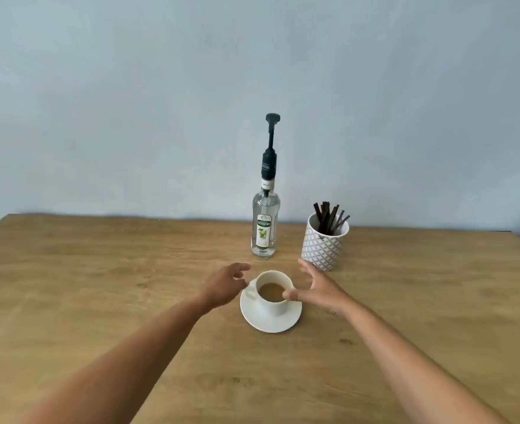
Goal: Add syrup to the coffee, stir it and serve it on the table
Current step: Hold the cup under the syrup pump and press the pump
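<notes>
A white cup [275, 304] of light brown coffee stands on a white saucer [271, 321] in the middle of the wooden table [99, 286]. My left hand [226, 284] hovers at the cup's left, by its handle, fingers apart and holding nothing. My right hand [316, 290] is at the cup's right with fingers spread; its thumb lies against the cup's rim. Behind the cup stands a clear syrup bottle [266, 228] with a tall black pump. To its right a patterned white holder [324, 243] contains several dark stirring sticks [329, 217].
A pale blue wall rises behind the table's far edge. The table's right far corner shows near the frame's right side. Bare wood stretches to the left and right of the saucer and in front of it.
</notes>
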